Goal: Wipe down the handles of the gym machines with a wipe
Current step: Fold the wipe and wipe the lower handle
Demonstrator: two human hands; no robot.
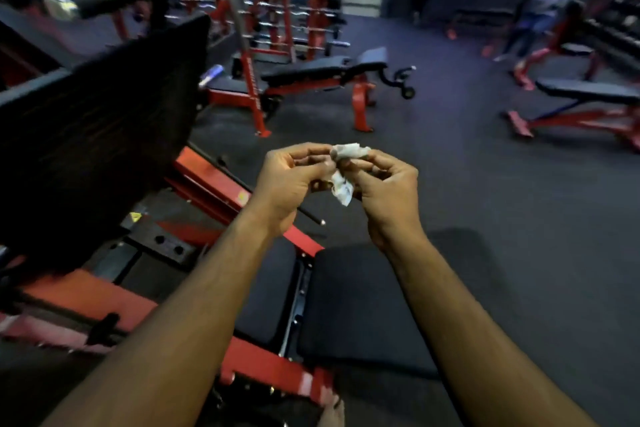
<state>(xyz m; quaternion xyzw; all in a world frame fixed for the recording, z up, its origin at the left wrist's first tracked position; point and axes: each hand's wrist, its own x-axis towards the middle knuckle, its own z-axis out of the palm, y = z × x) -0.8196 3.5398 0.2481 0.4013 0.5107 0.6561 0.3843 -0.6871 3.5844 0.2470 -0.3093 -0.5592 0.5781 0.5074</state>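
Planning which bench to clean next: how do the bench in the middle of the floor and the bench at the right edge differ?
The middle bench has a raised, angled backrest and small wheels at one end; the right bench lies flat and shows no wheels. The middle bench stands beside the barbell rack; the right one stands nearer a seated person. Both have black pads on red frames.

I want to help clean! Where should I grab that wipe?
Probably the loose bottom corner of the wipe, from below: it hangs free under both hands, while the left hand and right hand pinch the crumpled top.
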